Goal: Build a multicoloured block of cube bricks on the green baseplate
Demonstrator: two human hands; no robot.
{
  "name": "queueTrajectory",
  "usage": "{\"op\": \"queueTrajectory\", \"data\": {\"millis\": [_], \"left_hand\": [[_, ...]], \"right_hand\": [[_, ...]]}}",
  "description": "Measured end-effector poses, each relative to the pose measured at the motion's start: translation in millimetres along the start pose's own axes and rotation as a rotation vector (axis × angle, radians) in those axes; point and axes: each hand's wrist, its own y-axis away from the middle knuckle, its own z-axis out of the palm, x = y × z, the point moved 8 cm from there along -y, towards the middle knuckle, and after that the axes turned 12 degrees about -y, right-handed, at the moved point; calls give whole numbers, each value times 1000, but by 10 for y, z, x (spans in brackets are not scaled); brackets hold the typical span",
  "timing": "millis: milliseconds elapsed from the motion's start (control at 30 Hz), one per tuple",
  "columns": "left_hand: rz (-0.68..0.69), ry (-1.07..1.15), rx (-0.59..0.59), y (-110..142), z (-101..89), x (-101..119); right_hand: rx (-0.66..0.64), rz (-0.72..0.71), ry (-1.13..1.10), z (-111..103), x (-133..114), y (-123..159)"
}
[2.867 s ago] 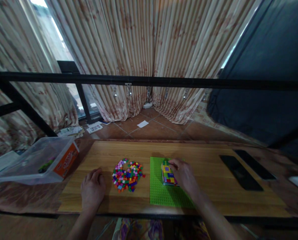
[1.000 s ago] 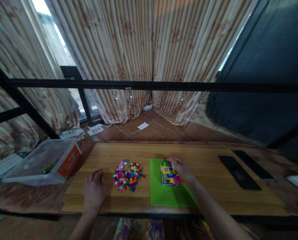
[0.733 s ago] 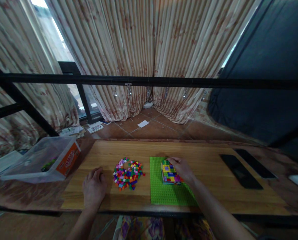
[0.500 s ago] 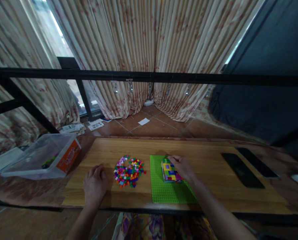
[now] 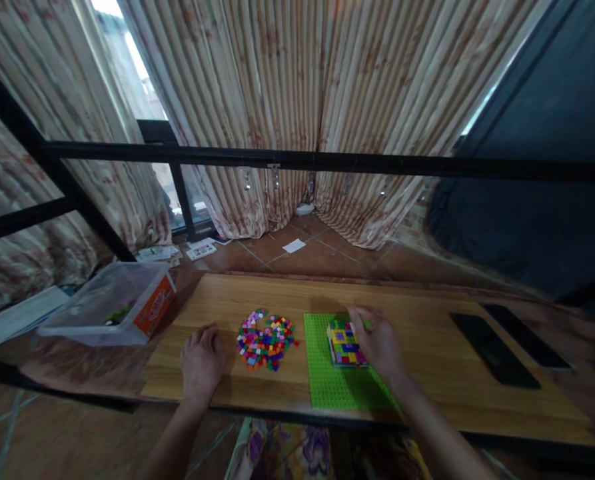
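Floral curtains [image 5: 262, 87] hang above brown floor tiles [image 5: 334, 255].

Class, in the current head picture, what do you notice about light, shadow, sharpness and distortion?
Head view: the window at upper left glares, while the dark cloth at right stays dim; head view: a soft shadow lies on the table beside the left hand; head view: the loose bricks look soft, fine detail lost; head view: the curtains splay outward toward the top, probably wide-angle stretch.

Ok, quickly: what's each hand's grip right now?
Left hand: curled on the wooden tabletop, nothing visibly held.
Right hand: at the toy-brick block; whether holding anything, unclear.
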Motion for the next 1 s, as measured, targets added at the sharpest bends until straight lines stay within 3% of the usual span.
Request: {"op": "queueTrajectory", "data": {"millis": [67,167,267,400,567,1000], "left_hand": [[-8,7,-3,5,-1,1],[-5,12,-13,10,1,9],[-3,16,-21,13,4,10],[-1,15,-19,17,6,9],[-15,32,3,21,0,-2],[14,20,10,17,5,8]], "right_hand": [[-20,-129,24,54,-293,90],[-188,-166,-3,403,-554,321],[-349,-93,6,852,-579,573],[-408,-1,68,1225,-460,716],[-405,37,178,1357,-398,655],[-407,-82,384,1466,-422,614]]}}
